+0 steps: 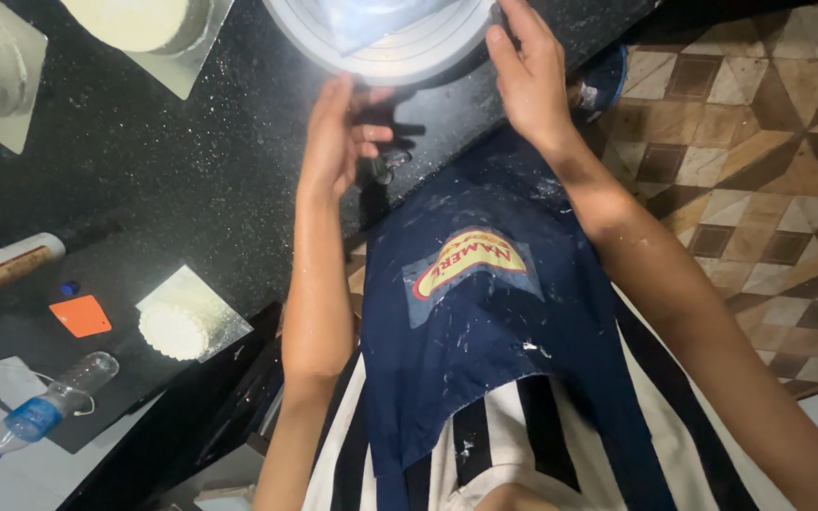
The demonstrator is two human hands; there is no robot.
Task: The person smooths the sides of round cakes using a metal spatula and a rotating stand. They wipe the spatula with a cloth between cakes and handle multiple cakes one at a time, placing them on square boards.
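Here we have both hands at the round grey turntable (385, 43) on the black speckled counter (191, 180), near its edge. Our left hand (338, 142) lies flat against its near rim with loose, slightly curled fingers, gripping nothing; our right hand (527, 80) cups the right rim, fingers bent on it, seemingly to steady or turn it. The frame cuts off the top of the turntable, and glare hides what sits on it.

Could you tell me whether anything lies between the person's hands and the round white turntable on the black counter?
Nothing visible does. The right hand already touches the rim of the round turntable, and the left hand is right beneath its edge, with only bare black counter nearby.
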